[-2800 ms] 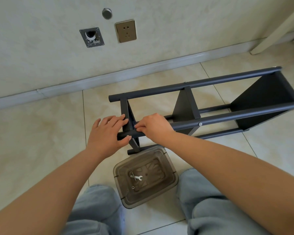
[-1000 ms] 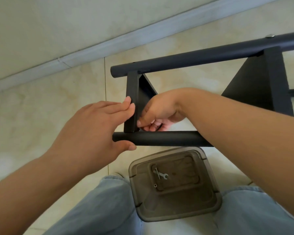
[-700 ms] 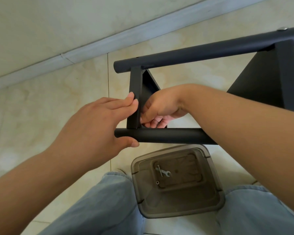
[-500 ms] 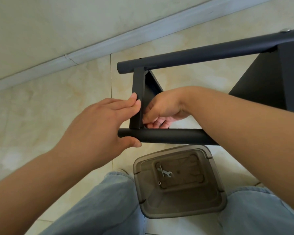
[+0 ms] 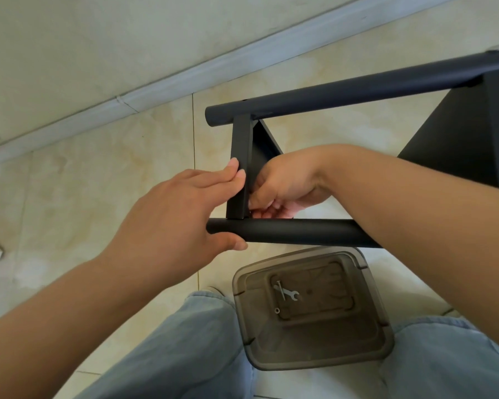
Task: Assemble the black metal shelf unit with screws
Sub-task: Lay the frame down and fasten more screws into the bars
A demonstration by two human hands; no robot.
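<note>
Black metal shelf unit (image 5: 357, 93) lying on its side on tiled floor (image 5: 84, 197), filling centre to upper right of frame, one end pointing left. Near tube (image 5: 294, 232) running across mid-frame, far tube (image 5: 343, 95) above it, end panel (image 5: 239, 174) bridging the two at centre. Left hand (image 5: 170, 220) at centre-left: thumb curled under near tube end, fingers (image 5: 231, 172) laid fairly straight against the panel's edge, bracing the joint. Right hand (image 5: 283, 191) just right of panel, fingers curled in at the corner where panel meets near tube; probably pinching a screw, but cannot tell, nothing visible in the grip. Judged stiff, painted steel: rigid, moderately heavy for its size, smooth matte finish a bit slippery, no give. Best hold likely round the tubes near a joint, not on thin panel edges. Unfastened corner may shift out of line, so bracing matters. Screws small, easy to drop. Clear brown plastic bin (image 5: 311, 309) in lower centre between knees, holding a small wrench (image 5: 291, 295), a long screw (image 5: 281, 289) and a nut or washer (image 5: 277, 310).
</note>
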